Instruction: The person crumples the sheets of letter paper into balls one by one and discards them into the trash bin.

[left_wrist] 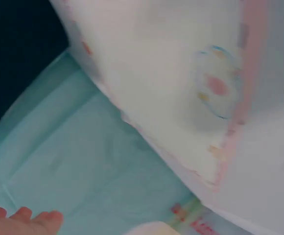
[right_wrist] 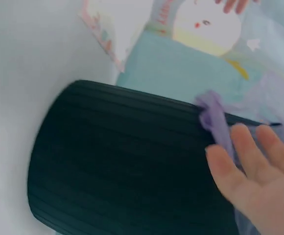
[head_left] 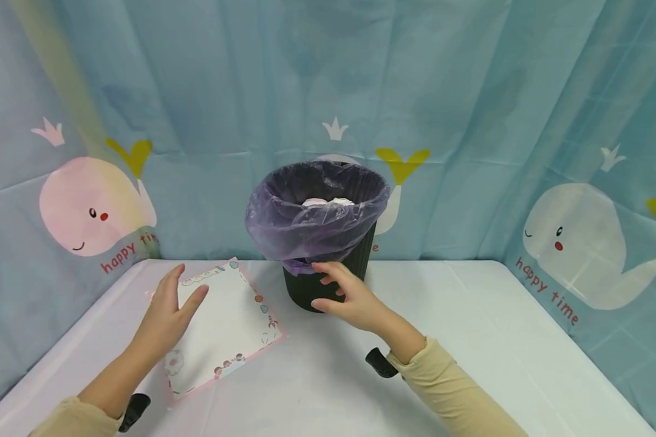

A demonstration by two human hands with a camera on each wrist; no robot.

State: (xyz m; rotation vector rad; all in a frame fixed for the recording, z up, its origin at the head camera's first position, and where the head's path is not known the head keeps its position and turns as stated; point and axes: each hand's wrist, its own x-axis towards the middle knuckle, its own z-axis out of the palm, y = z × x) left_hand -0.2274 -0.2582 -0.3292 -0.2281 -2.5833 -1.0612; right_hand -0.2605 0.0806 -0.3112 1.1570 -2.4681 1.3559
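A dark ribbed trash bin [head_left: 300,294] stands upright, lined with a purple plastic bag [head_left: 306,233] folded over its rim. White and pinkish pieces [head_left: 328,201] show inside it; their kind is unclear. My right hand [head_left: 352,300] is in front of the bin, fingers spread and slightly bent, holding nothing. In the right wrist view, that hand [right_wrist: 264,181] overlaps the bag's edge [right_wrist: 218,122]; I cannot tell whether they touch. Over the left part of a pink-bordered decorated sheet [head_left: 224,328] hovers my left hand [head_left: 169,312], holding nothing. Only its fingertips [left_wrist: 27,220] appear in the left wrist view.
A white-covered table [head_left: 448,315] carries the bin and the sheet. Behind and on both sides hangs a blue curtain [head_left: 208,91] printed with whales. Black straps [head_left: 381,363] hang at both wrists.
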